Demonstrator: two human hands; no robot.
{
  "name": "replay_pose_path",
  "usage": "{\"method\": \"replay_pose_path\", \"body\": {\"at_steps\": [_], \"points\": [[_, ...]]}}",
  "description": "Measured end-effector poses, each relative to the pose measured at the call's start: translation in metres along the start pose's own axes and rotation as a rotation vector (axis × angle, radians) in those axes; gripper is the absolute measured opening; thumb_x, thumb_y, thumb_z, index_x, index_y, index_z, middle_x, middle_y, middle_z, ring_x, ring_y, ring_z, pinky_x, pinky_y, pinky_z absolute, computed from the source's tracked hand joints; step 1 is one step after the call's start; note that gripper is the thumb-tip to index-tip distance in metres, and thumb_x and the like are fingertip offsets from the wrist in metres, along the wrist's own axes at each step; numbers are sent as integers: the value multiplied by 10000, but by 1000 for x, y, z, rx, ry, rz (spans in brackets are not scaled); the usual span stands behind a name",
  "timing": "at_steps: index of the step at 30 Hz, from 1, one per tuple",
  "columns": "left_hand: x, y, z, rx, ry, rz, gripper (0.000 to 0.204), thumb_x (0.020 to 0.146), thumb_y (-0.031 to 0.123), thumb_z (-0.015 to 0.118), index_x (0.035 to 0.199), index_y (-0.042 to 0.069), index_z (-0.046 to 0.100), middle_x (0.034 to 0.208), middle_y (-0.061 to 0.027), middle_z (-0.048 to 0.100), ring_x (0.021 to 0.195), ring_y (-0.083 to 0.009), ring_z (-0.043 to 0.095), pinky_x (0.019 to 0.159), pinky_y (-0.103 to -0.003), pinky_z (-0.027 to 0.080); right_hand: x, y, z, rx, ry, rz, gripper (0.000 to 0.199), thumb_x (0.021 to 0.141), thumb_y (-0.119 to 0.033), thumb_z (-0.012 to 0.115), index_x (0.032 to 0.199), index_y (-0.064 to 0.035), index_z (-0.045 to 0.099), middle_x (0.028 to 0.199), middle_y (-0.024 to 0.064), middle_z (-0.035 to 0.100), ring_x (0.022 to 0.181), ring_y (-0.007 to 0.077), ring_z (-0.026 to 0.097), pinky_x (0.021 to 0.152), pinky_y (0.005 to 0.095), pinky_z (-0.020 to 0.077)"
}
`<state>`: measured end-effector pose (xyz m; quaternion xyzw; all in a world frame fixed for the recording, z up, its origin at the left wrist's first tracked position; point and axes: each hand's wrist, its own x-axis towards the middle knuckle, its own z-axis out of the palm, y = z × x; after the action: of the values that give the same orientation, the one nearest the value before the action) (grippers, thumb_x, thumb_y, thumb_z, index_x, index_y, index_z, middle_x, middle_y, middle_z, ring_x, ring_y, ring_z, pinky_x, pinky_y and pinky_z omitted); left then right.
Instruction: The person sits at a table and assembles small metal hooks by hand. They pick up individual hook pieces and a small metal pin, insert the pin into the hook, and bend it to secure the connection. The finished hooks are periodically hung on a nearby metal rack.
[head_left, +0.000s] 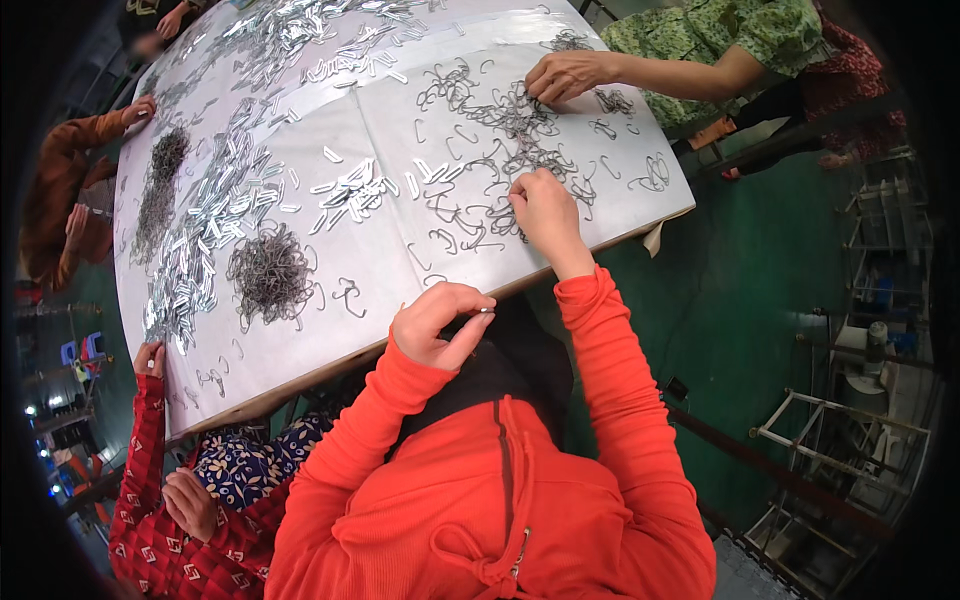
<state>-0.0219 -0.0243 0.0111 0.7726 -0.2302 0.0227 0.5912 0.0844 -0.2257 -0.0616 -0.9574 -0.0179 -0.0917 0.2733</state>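
My left hand (438, 325) is just off the table's front edge, thumb and forefinger pinched on a small shiny metal piece (487, 310). Only the end of that piece shows. My right hand (548, 212) reaches over the tabletop, its fingers bent together and pointing down at the near side of a loose spread of bent wire hooks (470, 214). Whatever its fingertips hold is hidden. To the left of these hooks lies a small group of flat silvery metal strips (355, 192).
A white-covered table (330, 270) carries a dense heap of wire hooks (270, 275) and many scattered strips (215, 215). Across from me, a co-worker's hand (565, 75) works among the same hooks. Another person's red-sleeved hand (150, 360) rests at the left edge. Metal racks (840, 430) stand right.
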Motion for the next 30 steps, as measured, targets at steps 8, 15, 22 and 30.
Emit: {"method": "replay_pose_path", "body": {"at_steps": [8, 15, 22, 30], "points": [[3, -2, 5, -32, 1, 19, 141, 750, -60, 656, 879, -3, 650, 853, -96, 647, 768, -195, 626, 678, -271, 486, 2, 8, 5, -163, -53, -75, 99, 822, -125, 619, 857, -40, 584, 881, 142, 571, 802, 348, 598, 693, 433, 485], [0, -4, 3, -29, 10, 10, 126, 769, -26, 666, 890, 7, 659, 862, -91, 655, 738, -192, 644, 639, -268, 512, -2, 5, -2, -70, -87, 48, 96, 823, -125, 607, 843, -36, 578, 887, 160, 587, 828, 356, 595, 712, 439, 483], [0, -1, 4, -11, 0, 16, 129, 782, -1, 667, 907, 29, 662, 867, -89, 647, 751, -182, 650, 647, -264, 520, -1, 2, 3, -85, 56, -80, 71, 813, -101, 571, 828, -33, 559, 845, 169, 580, 768, 379, 574, 681, 471, 468], [5, -1, 2, -43, 23, -3, 151, 776, -13, 661, 923, 21, 656, 873, -82, 653, 758, -172, 647, 675, -265, 515, -37, -52, -50, 926, 87, 161, 89, 854, -23, 622, 904, 11, 556, 825, 102, 626, 707, 148, 622, 644, 252, 503]]}}
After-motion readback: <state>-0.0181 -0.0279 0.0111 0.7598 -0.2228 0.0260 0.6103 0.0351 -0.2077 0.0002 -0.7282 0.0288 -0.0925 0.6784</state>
